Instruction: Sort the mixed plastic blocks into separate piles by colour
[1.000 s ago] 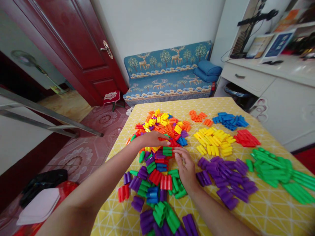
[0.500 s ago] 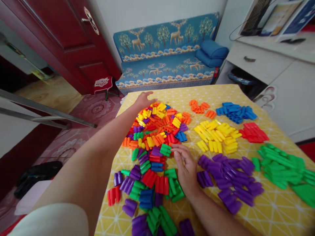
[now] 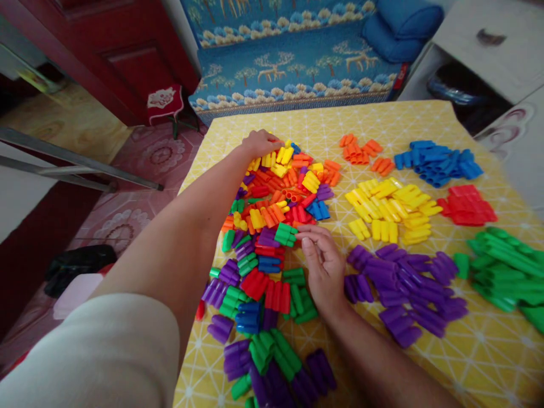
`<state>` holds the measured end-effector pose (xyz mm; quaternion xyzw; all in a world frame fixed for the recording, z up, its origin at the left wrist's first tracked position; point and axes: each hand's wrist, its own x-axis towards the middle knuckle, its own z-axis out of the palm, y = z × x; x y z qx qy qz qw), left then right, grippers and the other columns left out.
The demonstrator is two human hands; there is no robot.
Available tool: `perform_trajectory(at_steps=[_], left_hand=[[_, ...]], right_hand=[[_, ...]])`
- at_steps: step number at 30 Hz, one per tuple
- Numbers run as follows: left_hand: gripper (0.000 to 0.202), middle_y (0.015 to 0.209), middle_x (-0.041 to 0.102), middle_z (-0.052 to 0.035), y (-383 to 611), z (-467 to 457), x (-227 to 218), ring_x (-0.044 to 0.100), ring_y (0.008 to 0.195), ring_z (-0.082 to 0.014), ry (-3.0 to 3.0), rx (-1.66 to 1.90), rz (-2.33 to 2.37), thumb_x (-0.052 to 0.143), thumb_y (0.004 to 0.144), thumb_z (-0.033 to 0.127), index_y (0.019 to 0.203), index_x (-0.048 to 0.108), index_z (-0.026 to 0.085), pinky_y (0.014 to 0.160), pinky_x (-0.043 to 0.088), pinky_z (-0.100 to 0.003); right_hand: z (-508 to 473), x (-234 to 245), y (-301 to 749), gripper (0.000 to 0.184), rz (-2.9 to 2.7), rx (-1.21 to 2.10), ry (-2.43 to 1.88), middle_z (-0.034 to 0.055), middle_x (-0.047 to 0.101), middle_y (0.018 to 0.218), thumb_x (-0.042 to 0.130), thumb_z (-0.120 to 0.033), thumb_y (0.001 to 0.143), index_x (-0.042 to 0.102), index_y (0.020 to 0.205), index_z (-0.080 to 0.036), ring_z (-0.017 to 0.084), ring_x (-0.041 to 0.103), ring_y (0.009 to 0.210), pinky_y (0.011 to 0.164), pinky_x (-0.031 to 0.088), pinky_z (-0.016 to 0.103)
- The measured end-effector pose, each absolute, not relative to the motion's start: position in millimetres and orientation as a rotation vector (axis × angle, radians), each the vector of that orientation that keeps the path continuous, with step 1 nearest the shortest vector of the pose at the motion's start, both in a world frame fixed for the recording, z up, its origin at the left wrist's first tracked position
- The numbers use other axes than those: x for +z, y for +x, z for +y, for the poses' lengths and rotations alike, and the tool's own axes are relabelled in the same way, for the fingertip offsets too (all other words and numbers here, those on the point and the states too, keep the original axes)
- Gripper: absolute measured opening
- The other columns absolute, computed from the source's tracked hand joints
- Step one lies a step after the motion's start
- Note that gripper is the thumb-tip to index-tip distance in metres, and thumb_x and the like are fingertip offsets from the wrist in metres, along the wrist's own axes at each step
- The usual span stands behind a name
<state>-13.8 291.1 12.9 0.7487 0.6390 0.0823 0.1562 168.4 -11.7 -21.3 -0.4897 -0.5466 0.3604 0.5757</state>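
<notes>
My left hand [image 3: 260, 143] reaches to the far end of a mixed pile of plastic tube-shaped building blocks. Its fingers bend down together beside some yellow blocks [image 3: 285, 154]; what lies under the fingertips is hidden. My right hand [image 3: 326, 266] is at the pile's right side, thumb and index finger closed at the right edge of a green block [image 3: 285, 234]. That block rests over purple and red ones. Close below are a blue block [image 3: 270, 264] and red blocks [image 3: 278, 297]. Sorted purple blocks [image 3: 403, 283] lie right of my right hand.
Separate groups of yellow [image 3: 389, 207], orange [image 3: 357, 152], blue [image 3: 440, 162], red [image 3: 467, 205] and green blocks [image 3: 501, 269] lie on the yellow tablecloth [image 3: 323, 122]. Beyond the table stand a blue sofa [image 3: 297, 71], a small red stool [image 3: 165, 102] and a white cabinet [image 3: 510, 51].
The view has tilted down and come closer. My left hand has gone from spread fingers above the pile to fingers bent down onto it. My right hand stays at the green block.
</notes>
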Motion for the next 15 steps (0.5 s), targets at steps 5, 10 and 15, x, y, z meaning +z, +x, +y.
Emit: perform_trajectory(at_steps=[5,10,15], left_hand=[[0.047,0.109,0.07,-0.0069,-12.8,264.7,21.6,0.06,0.105,-0.0286,2.243,0.15,1.814,0.056,0.079,0.05,0.111,0.072,0.02,0.09,0.045,-0.033],[0.054,0.119,0.067,-0.0039,-13.0,218.2,32.9,0.06,0.107,-0.0263,2.293,0.164,1.698,0.061,0.076,0.046,0.123,0.064,0.021,0.092,0.045,-0.029],[0.057,0.129,0.062,-0.0051,-16.3,151.0,67.1,0.058,0.115,-0.0237,2.323,-0.011,1.467,0.056,0.08,0.053,0.128,0.058,0.023,0.099,0.041,-0.029]], right_hand=[[-10.5,-18.8,167.6,0.017,-1.279,0.824,-1.131,0.0057,0.064,0.101,0.051,-0.026,0.093,0.067,0.09,-0.021,0.018,0.059,0.1,0.093,0.045,0.037],[-9.5,-16.3,167.9,0.019,-1.271,0.825,-1.113,0.0058,0.064,0.1,0.05,-0.027,0.093,0.067,0.09,-0.02,0.019,0.059,0.101,0.093,0.045,0.037],[-9.9,-16.5,168.1,0.02,-1.261,0.826,-1.099,0.0062,0.064,0.098,0.05,-0.029,0.093,0.067,0.089,-0.019,0.019,0.059,0.099,0.088,0.047,0.036]])
